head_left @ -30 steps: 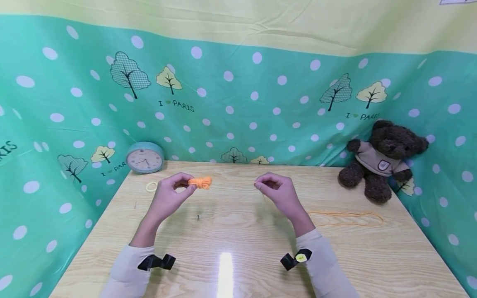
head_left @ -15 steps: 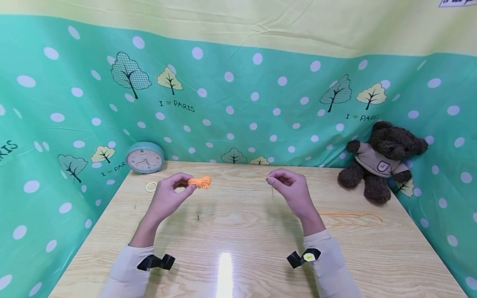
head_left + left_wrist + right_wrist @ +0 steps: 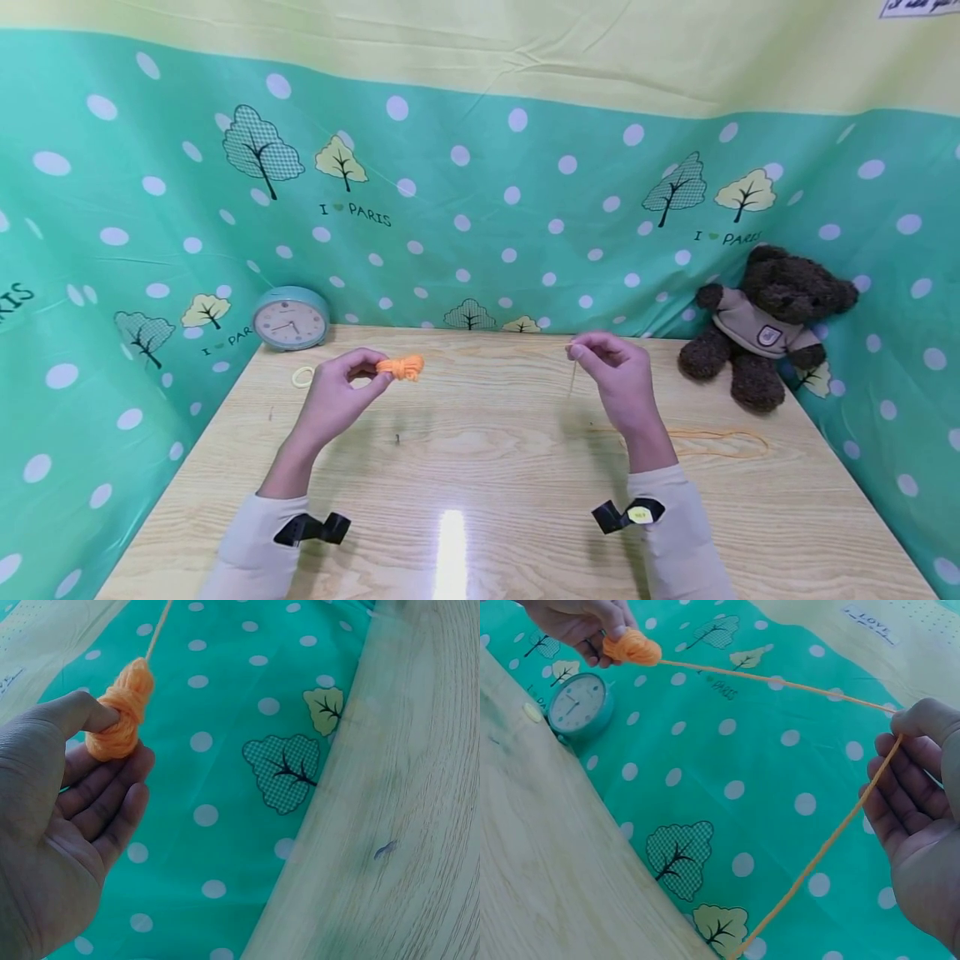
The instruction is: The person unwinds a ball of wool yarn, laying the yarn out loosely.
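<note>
My left hand (image 3: 341, 396) pinches a small orange yarn bundle (image 3: 124, 712) between thumb and forefinger, above the table; its other fingers lie loosely curved below. From the bundle's tip a single strand of orange yarn (image 3: 780, 681) runs taut to my right hand (image 3: 615, 379). Thumb and forefinger of that hand pinch the strand. Past the pinch, the yarn slants down from the fingers, as the right wrist view shows. A long loop of the orange yarn (image 3: 720, 433) lies on the table to the right of my right forearm.
A round teal clock (image 3: 291, 318) stands at the table's back left, with a pale yellow ring (image 3: 302, 377) in front of it. A brown teddy bear (image 3: 768, 325) sits at the back right. The patterned green curtain (image 3: 480, 208) hangs behind the wooden table (image 3: 465, 467).
My right hand has moved to the right and slightly up, widening the gap between the hands and lengthening the strand. The left hand stays in place with the yarn bundle.
</note>
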{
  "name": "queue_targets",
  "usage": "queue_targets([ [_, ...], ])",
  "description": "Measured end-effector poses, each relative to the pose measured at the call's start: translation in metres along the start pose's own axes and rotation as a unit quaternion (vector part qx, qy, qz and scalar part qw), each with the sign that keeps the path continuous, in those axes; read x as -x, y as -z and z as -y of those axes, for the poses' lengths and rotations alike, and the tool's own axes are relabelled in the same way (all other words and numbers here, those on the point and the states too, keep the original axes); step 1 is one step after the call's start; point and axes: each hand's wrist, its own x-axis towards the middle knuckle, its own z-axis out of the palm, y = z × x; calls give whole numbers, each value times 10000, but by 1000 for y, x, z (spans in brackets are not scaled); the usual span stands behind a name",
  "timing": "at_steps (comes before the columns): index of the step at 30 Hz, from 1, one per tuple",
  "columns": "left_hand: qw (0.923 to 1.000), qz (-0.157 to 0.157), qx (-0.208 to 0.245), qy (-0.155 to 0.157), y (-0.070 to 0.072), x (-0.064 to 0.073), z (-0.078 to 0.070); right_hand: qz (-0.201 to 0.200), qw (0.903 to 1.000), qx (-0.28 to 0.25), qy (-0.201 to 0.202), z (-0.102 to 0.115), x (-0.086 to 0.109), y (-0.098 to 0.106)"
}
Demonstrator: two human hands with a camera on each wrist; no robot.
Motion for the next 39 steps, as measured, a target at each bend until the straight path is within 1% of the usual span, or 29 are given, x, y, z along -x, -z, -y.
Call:
queue_targets([
  [5,10000,-7,-21,-12,0,0,1,-256,9991,-326,128,1,-1,7],
  [9,10000,0,-5,-3,0,0,3,-350,9985,-407,144,1,-2,13],
  [12,10000,-6,6,0,0,0,4,-345,9985,-417,87,1,-2,16],
  [16,10000,-13,19,-2,0,0,4,-207,9992,-352,33,-1,1,25],
  [20,10000,-24,8,8,-1,-1,4,-52,9997,-178,156,-5,4,37],
  [23,10000,-17,-8,19,-1,-1,4,-10,9996,-122,239,-8,6,45],
  [27,10000,-24,-25,0,0,0,6,-34,9996,-94,260,-10,8,52],
  [33,10000,-50,-27,-9,1,0,7,-149,9991,-296,246,-8,9,58],
  [38,10000,-41,-40,1,2,0,6,-197,9991,-284,251,-8,11,67],
  [39,10000,-41,-40,4,2,0,6,-227,9992,-212,251,-8,11,68],
])
